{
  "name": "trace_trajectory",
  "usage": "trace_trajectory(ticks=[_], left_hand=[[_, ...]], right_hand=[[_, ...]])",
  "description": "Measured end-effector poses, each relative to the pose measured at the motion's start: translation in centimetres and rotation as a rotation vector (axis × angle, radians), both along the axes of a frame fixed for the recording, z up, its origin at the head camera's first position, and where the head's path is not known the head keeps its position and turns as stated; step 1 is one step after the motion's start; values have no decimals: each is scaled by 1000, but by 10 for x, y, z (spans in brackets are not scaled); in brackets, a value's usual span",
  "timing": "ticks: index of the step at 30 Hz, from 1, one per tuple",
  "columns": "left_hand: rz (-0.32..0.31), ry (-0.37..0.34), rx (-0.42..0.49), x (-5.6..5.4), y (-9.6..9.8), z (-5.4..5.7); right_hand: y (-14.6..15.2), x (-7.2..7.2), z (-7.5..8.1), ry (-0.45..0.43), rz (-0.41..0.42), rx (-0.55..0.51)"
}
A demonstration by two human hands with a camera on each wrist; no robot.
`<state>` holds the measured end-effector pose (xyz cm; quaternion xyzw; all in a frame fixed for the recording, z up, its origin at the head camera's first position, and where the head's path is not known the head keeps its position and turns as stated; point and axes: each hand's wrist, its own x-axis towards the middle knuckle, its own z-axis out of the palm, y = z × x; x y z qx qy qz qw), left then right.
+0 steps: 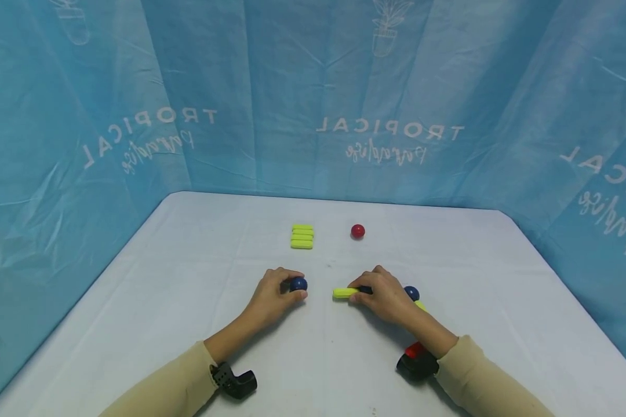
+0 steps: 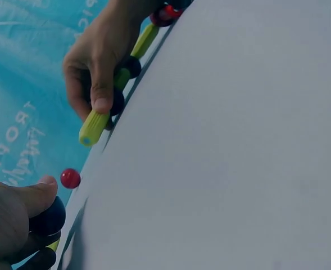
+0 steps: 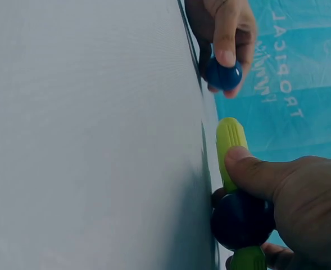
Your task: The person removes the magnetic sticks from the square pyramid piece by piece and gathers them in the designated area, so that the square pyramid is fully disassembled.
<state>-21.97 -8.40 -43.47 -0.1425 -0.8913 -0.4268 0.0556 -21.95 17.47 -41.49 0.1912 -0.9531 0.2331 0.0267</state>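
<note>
fingers of the left hand (image 1: 274, 296) pinch a blue ball (image 1: 298, 284), left of the loose red ball (image 1: 357, 231) and nearer the person. the right hand (image 1: 383, 295) clamps a yellow-green rod (image 1: 345, 293) on the red ball's near side. joining seems in hand, calling for blue ball and rod tip to align, then press.

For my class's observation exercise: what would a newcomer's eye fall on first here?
Probably the left hand, holding a blue ball near the middle of the white table, and the right hand, gripping a yellow-green stick. Beyond them, a lone red ball catches the eye, right of several matching sticks.
</note>
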Motion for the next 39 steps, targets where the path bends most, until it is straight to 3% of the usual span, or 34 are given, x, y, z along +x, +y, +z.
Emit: trace_trajectory(ticks=[5,10,13,19,22,25,31,39], left_hand=[[26,-44,7,0,-10,2],[65,-91,14,-12,6,15],[66,-71,-3,-33,24,23],[49,41,-152,-88,58,34],[53,35,-241,-110,70,37],[67,7,-319,-125,80,37],[67,-48,-334,-141,91,37],[61,-81,-354,-150,95,28]], right_hand=[[2,1,0,6,15,4],[2,0,0,13,27,-2],[3,0,0,11,35,-3],[5,-1,0,24,62,-11],[4,-1,-1,33,64,-6],[4,0,-1,37,64,7],[3,1,-1,47,57,21],[3,0,1,59,68,45]])
